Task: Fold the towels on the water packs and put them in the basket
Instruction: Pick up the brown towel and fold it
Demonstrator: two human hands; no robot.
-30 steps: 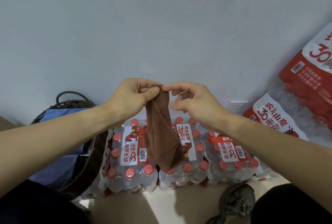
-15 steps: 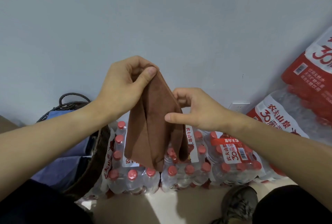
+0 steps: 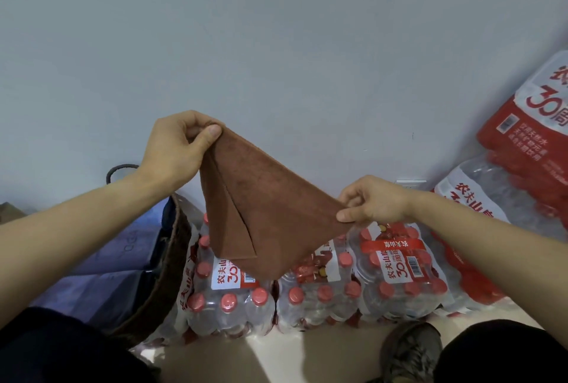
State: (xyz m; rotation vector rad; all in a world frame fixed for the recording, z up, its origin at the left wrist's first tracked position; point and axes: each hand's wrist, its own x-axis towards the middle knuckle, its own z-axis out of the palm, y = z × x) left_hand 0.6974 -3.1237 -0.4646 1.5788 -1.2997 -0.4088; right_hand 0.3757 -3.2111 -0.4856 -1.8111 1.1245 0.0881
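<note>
A brown towel (image 3: 264, 207) hangs in the air above the shrink-wrapped water packs (image 3: 393, 284), doubled over with a loose flap on its left side. My left hand (image 3: 178, 149) pinches its top corner high up. My right hand (image 3: 372, 201) pinches its right corner lower down, so the upper edge is stretched on a slant. The dark woven basket (image 3: 172, 262) stands at the left of the packs with blue cloth (image 3: 116, 259) inside.
More water packs (image 3: 522, 152) in red and clear wrap lean against the wall at the right. A plain wall rises close behind everything. My shoe (image 3: 412, 349) and dark trouser legs are on the pale floor at the bottom.
My hands have drawn apart: the left rose, the right slid down and to the right along the towel. The towel went from a narrow hanging bunch to a stretched, spread shape.
</note>
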